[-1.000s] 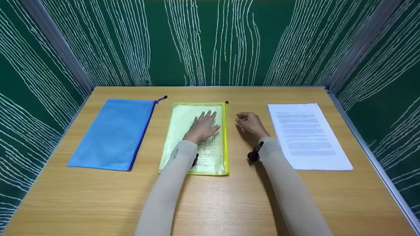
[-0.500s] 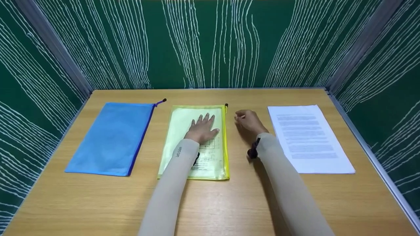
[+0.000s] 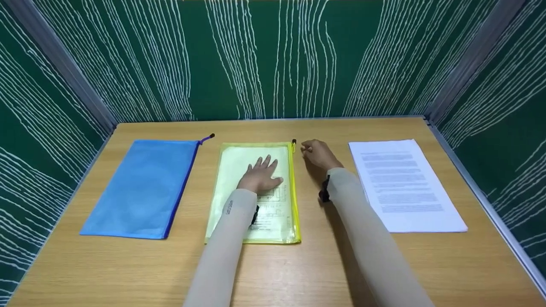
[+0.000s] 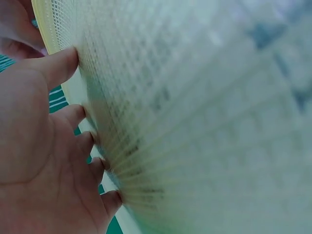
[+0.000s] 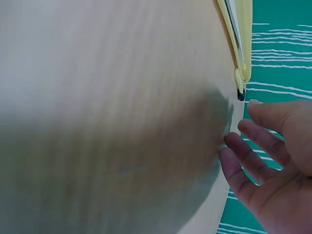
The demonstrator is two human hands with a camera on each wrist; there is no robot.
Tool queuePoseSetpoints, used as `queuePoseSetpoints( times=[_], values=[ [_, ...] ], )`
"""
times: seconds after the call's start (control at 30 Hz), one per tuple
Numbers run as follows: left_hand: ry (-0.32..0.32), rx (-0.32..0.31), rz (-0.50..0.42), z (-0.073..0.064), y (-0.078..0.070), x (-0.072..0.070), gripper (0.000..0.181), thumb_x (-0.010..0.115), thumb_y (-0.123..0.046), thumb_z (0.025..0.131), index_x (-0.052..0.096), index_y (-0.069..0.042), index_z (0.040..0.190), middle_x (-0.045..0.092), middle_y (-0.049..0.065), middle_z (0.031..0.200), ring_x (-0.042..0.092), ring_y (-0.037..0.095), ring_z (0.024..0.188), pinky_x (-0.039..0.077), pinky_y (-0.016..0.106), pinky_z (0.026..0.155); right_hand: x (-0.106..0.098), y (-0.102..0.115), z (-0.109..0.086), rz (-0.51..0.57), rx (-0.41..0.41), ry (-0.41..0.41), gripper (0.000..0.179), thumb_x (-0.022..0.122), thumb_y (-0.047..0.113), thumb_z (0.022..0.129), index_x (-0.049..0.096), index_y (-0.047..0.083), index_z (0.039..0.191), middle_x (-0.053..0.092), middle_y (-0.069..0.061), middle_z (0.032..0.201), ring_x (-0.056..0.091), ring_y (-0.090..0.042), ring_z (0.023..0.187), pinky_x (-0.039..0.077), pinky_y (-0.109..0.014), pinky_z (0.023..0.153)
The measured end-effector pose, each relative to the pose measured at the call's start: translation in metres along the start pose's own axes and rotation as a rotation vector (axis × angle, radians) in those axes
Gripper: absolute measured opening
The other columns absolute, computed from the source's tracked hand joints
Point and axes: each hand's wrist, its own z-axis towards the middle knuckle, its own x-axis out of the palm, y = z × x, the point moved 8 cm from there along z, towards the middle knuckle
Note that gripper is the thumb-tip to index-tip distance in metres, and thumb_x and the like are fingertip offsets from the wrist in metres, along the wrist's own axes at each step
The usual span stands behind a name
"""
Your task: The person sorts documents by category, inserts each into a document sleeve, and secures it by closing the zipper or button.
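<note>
A translucent yellow zip folder [image 3: 226, 204] with printed sheets inside lies mid-table. My left hand [image 3: 259, 178] rests on it with fingers spread; in the left wrist view its fingertips touch the mesh surface. A yellow zip runs along the folder's right edge, and its dark-tipped zip pull [image 3: 294, 142] sits at the far right corner. Just right of that pull is my right hand [image 3: 320, 154], fingers loosely bent and holding nothing. Seen from the right wrist, the thumb is close to the pull [image 5: 241, 96] but apart from it.
A blue zip folder [image 3: 140, 189] with a purple edge lies to the left. On the right is a stack of printed white paper [image 3: 405, 183], partly behind my right sleeve. Green walls with white lines stand around the wooden table [image 3: 273, 277].
My right hand has moved slightly left, closer to the zip pull. The left hand stays on the yellow folder. The head view has tilted up a little, so everything sits lower.
</note>
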Motion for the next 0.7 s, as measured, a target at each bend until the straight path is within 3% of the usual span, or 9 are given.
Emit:
queuePoseSetpoints(
  times=[0.13,0.4,0.7],
  values=[
    [0.003,-0.006,0.003,0.001,0.001,-0.001,0.070,0.041,-0.052,0.097,0.014,-0.023,0.155,-0.001,0.001,0.163,-0.005,0.025,0.150,0.001,0.049,0.121,0.003,0.005,0.011,-0.056,0.010,0.002,0.040,0.050,0.007,0.099,0.051,0.010,0.139,0.053,-0.012,0.138,0.048,-0.030,0.130,0.040,-0.045,0.108],
    [-0.003,-0.003,0.007,0.001,0.001,-0.001,0.071,0.042,-0.052,0.097,0.015,-0.024,0.155,0.000,0.001,0.163,-0.004,0.025,0.150,0.003,0.049,0.121,0.009,0.025,0.023,-0.265,-0.210,-0.024,0.037,0.050,0.000,0.097,0.057,0.007,0.133,0.054,-0.014,0.138,0.048,-0.032,0.131,0.038,-0.045,0.110],
    [0.008,-0.009,-0.010,0.002,0.002,-0.002,0.071,0.043,-0.052,0.097,0.015,-0.024,0.155,0.000,0.000,0.163,-0.004,0.025,0.150,0.001,0.049,0.121,0.011,0.028,0.025,-0.346,-0.236,0.039,0.039,0.047,-0.002,0.098,0.058,0.010,0.134,0.053,-0.011,0.140,0.047,-0.032,0.132,0.036,-0.046,0.111]
  ],
)
